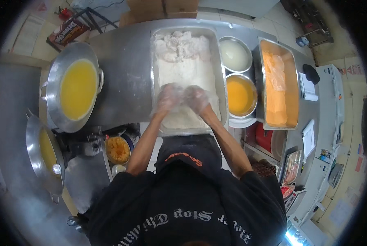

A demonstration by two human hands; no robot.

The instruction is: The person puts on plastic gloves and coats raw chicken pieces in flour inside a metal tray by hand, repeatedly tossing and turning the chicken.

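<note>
A large rectangular metal tray (223, 101) holds white flour (186, 72), with several flour-coated pieces (183, 46) piled at its far end. Both hands wear clear plastic gloves and are blurred over the near half of the flour. My left hand (168, 97) is on the left, and my right hand (196, 97) is close beside it. Whether either one holds something is not clear. Right of the tray stand a metal bowl of whitish liquid (235, 54) and, nearer me, a metal bowl of orange-yellow liquid (239, 95).
A deep metal pan (295, 92) with orange powder and a plastic bag stands farther right. Two wide metal pans of yellow liquid, one upper (78, 89) and one lower (48, 150), are at left. A container of orange-yellow food (118, 149) sits below the steel table (125, 77).
</note>
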